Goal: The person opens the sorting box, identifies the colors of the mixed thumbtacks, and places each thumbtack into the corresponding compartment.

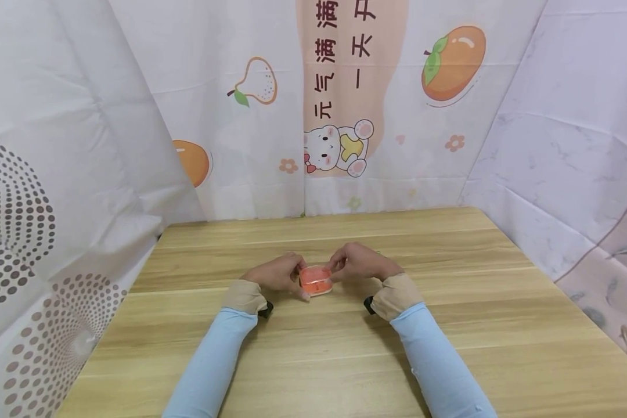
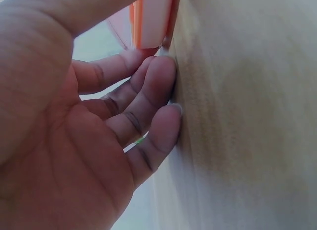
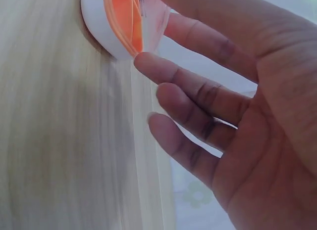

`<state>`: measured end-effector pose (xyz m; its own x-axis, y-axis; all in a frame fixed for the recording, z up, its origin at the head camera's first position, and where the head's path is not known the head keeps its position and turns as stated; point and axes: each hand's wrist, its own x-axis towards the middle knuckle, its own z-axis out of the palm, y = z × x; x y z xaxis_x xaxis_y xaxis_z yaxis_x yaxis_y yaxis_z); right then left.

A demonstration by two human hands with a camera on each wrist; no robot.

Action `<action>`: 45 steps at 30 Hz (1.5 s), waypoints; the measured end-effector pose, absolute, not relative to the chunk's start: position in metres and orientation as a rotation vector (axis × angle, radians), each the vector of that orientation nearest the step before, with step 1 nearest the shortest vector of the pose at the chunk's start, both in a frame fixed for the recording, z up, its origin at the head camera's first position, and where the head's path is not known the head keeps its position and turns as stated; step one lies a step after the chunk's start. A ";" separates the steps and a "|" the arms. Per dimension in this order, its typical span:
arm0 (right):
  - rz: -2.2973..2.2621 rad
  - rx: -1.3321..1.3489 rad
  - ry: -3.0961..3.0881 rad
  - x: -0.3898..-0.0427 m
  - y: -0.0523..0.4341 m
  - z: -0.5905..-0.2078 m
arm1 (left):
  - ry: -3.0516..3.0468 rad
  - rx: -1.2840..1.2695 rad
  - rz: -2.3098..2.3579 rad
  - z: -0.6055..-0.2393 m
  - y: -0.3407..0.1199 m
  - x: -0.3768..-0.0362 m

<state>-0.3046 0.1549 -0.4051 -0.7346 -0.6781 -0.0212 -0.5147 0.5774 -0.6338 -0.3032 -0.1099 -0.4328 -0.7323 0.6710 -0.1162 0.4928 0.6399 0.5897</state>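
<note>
A small box (image 1: 317,287) with a white outside and an orange inside sits on the wooden table, in the middle of the head view. Its see-through lid (image 1: 315,272) stands tilted up from the orange rim. From the left, my left hand (image 1: 279,273) grips the box between thumb and fingers. The other fingers (image 2: 161,84) curl beside it, close to the tabletop. On the opposite side my right hand (image 1: 360,261) pinches the lid's edge with thumb and forefinger. Its other fingers (image 3: 171,133) are spread loosely, one at the orange rim (image 3: 121,27). What the box contains cannot be made out.
The wooden table (image 1: 324,360) runs back to a printed curtain (image 1: 271,133). More cloth hangs along the left and right sides. Dark wrist straps (image 1: 265,309) show under both cuffs. A small green bit (image 1: 378,252) shows behind the right hand.
</note>
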 end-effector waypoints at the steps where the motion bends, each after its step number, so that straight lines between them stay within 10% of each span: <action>1: -0.902 -0.989 2.556 -0.305 0.155 -0.405 | 2.540 0.931 0.764 -0.432 -0.110 -0.303; 45: -0.980 -1.009 2.532 -0.307 0.160 -0.407 | 2.537 0.871 0.770 -0.431 -0.108 -0.302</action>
